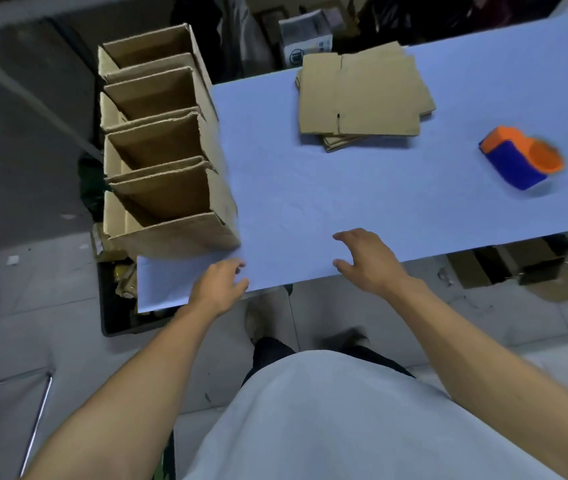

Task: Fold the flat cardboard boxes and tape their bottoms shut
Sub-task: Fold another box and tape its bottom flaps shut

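A stack of flat boxes (362,98) lies on the table (310,202), well beyond the fingertips of both hands and slightly to the right of the right hand's fingers. The top sheet sits a little askew over those beneath it, whose edges show at the near side.

A row of folded boxes (161,143) stands along the table's left edge, open tops upward, four in line. The nearest one is just beyond the left hand's fingers, close but not touching.

The tape dispenser (521,157), blue and orange, rests on the table far to the right of the right hand's fingers, well apart from the flat stack.

Left hand (218,287): over the near table edge, fingers loosely curled, holding nothing. Whether the fingertips touch the table surface cannot be told.

Right hand (367,261): over the near table edge, fingers spread and relaxed, thumb apart from them, holding nothing.

The table is covered in pale blue. Below it, cardboard scraps (517,268) lie on the tiled floor (33,289).
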